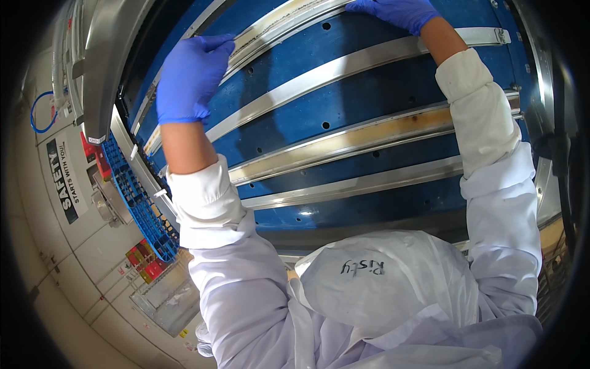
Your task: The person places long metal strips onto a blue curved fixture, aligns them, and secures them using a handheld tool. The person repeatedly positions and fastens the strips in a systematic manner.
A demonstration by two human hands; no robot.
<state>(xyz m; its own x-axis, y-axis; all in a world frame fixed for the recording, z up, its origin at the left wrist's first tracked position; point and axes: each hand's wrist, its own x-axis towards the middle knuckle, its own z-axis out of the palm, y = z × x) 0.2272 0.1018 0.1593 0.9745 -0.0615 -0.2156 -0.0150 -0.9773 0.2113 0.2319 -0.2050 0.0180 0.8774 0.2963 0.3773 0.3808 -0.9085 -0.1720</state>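
Note:
My left hand (192,80), in a blue glove, closes on a long metal rail (279,34) with a yellowed, dirty strip along it. Its thumb and fingertips meet the rail's near side. My right hand (396,13), gloved in the same blue, grips the rail farther right, partly cut off by the upper edge of the picture. The rail lies across a blue panel (295,89) dotted with dark round holes. Below it run more crosswise metal rails (344,64), one of them also with a yellowed, brown-stained strip (369,132).
A steel frame (114,67) borders the panel on the left. Beyond it are a blue plastic grid (132,197), a wall sign (62,178) and a looped blue hose (38,114). A dark cable (562,166) hangs at the right. White plastic covering (381,277) bulges low in front.

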